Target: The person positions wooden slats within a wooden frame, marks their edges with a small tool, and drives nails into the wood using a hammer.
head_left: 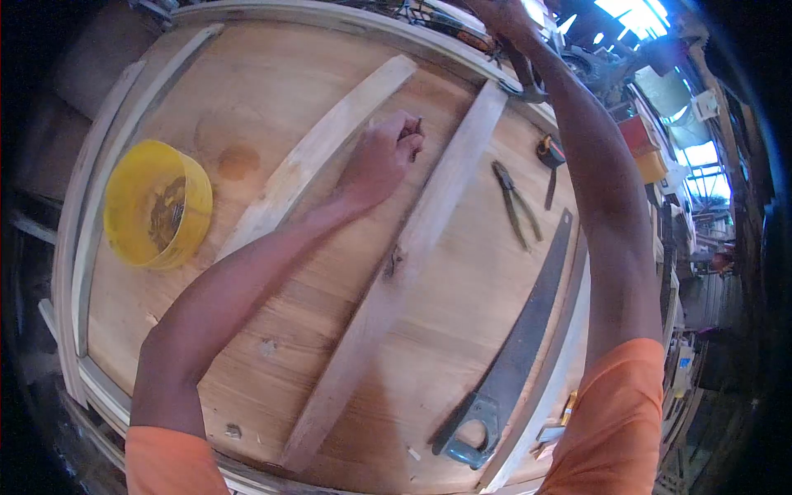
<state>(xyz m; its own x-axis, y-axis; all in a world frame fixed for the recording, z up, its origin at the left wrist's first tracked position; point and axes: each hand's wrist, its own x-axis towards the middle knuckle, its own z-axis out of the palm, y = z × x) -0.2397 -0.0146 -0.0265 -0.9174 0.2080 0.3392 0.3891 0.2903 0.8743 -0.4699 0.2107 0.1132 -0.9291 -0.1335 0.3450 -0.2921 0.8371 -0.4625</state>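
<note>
My left hand (381, 158) is closed over the wooden panel (330, 289), between two pale wood battens. Small dark tips, which look like nails, poke out at its fingers. My right hand (505, 23) is raised at the top edge, wrapped round a hammer (530, 89) whose head hangs near the upper end of the middle batten (437, 194). To the left, a yellow plastic tub (198, 194) with a heap of nails (169, 214) stands tilted in view on the panel.
Right of the middle batten lie pliers (516, 206), a tape measure (549, 153) and a handsaw (528, 318). Another batten (330, 136) crosses the panel on the left. Raised frame strips (124, 148) edge the panel. Cluttered timber and bright openings fill the right background.
</note>
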